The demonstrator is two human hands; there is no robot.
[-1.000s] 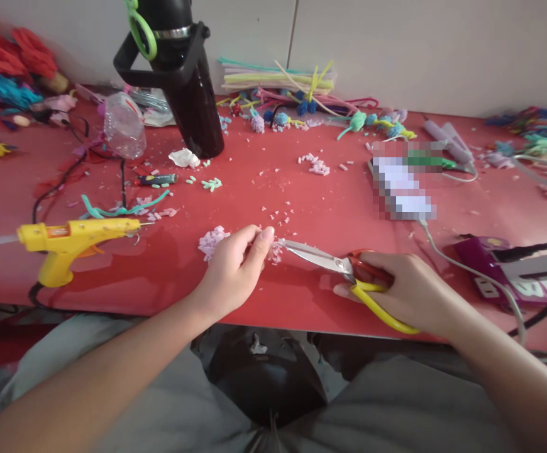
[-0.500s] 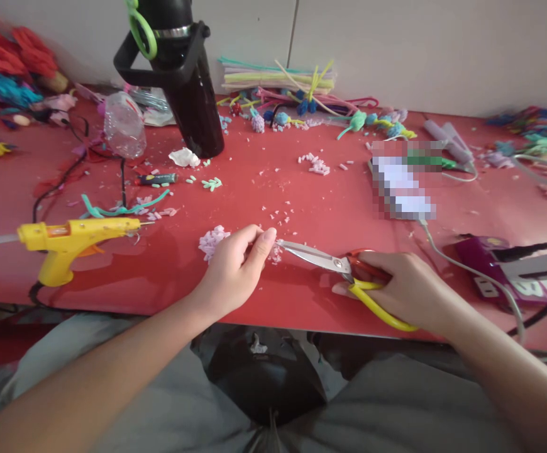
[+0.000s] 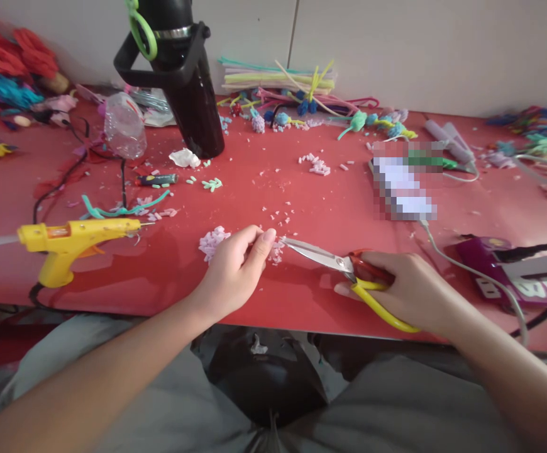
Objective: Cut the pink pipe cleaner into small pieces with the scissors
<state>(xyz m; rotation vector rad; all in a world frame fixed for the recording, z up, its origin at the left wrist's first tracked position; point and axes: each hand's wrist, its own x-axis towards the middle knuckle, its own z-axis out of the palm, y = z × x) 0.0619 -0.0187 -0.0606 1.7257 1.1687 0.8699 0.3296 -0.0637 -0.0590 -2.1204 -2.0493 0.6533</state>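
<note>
Left hand (image 3: 232, 274): thumb and forefinger closed in a pinch; I cannot tell what, if anything, they hold.
Right hand (image 3: 408, 286): fingers wrapped around the handles of the scissors (image 3: 319, 254).
Scissors: blades nearly together, tips just beside the left hand.
Lilac pieces (image 3: 211, 242): piled on the desk (image 3: 283, 305) beside the left hand.
Glue gun (image 3: 83, 231): yellow, well apart, left of both hands.
</note>
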